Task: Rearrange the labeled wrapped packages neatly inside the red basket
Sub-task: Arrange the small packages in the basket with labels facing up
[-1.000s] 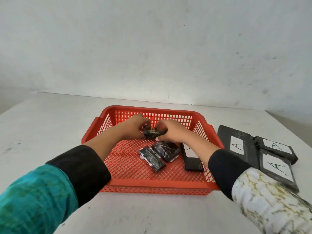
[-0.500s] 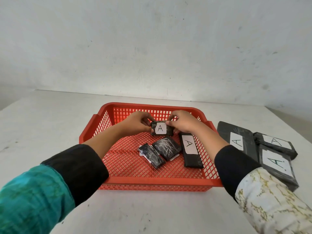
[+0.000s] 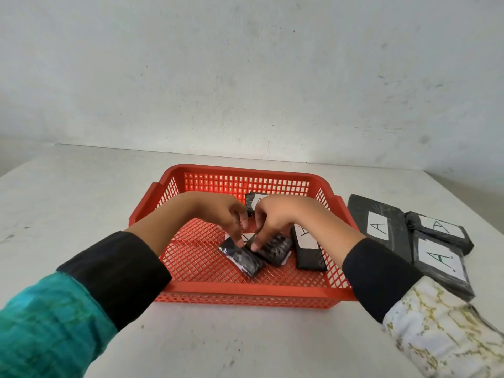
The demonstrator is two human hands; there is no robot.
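The red basket (image 3: 245, 289) sits mid-table with several black wrapped packages inside. A small package labelled A (image 3: 255, 201) stands against the back wall. Two small packages lie label-down in the middle: the left one (image 3: 245, 263) and the right one (image 3: 276, 252). A long labelled package (image 3: 309, 253) lies at the right side. My left hand (image 3: 218, 214) reaches down with its fingertips on the left face-down package. My right hand (image 3: 281, 216) has its fingertips on the near edge of the right one. Neither hand has lifted anything.
Three larger black packages labelled A lie on the table right of the basket: a flat one (image 3: 379, 227), a bundled one (image 3: 441, 230) and one nearer me (image 3: 441, 266). A white wall rises behind the table.
Both hands let go of the small labelled package, which now stands at the basket's back wall. They moved down and towards me onto the two face-down packages.
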